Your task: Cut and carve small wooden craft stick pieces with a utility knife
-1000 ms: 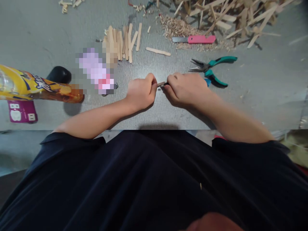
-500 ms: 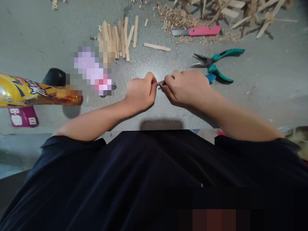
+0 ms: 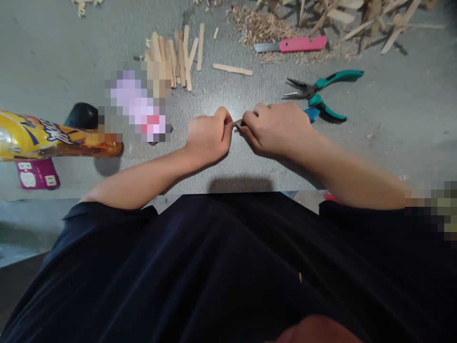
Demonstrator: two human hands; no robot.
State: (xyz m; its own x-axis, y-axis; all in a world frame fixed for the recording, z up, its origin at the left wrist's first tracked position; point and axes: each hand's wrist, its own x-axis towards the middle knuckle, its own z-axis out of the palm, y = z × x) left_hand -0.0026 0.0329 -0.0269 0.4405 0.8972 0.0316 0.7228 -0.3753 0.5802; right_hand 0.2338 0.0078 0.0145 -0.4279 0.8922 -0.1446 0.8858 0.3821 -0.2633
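My left hand (image 3: 209,136) is closed, its thumb and finger pinching a small wooden stick (image 3: 237,123) just above the table. The stick's free end reaches across to my right hand (image 3: 273,127), which is wrapped round a blue-handled tool (image 3: 312,115). Only the tool's blue end and a bit of its dark tip show; its kind is hidden by my fingers. The dark tip is against or very near the stick. Teal-handled needle-nose pliers (image 3: 314,93) lie spread apart just beyond my right hand.
Flat wooden sticks (image 3: 181,57) lie in a row, with one stick (image 3: 232,69) apart. A pink-handled knife (image 3: 303,44) rests by wood shavings (image 3: 262,28). Crossed-stick pieces (image 3: 398,24) are heaped at the back right. A yellow-labelled bottle (image 3: 53,136) and purple card (image 3: 37,174) lie left.
My head view has shifted slightly, so the table things sit a little lower-right or higher in the picture. Both hands stay together at the stick, with barely any movement.
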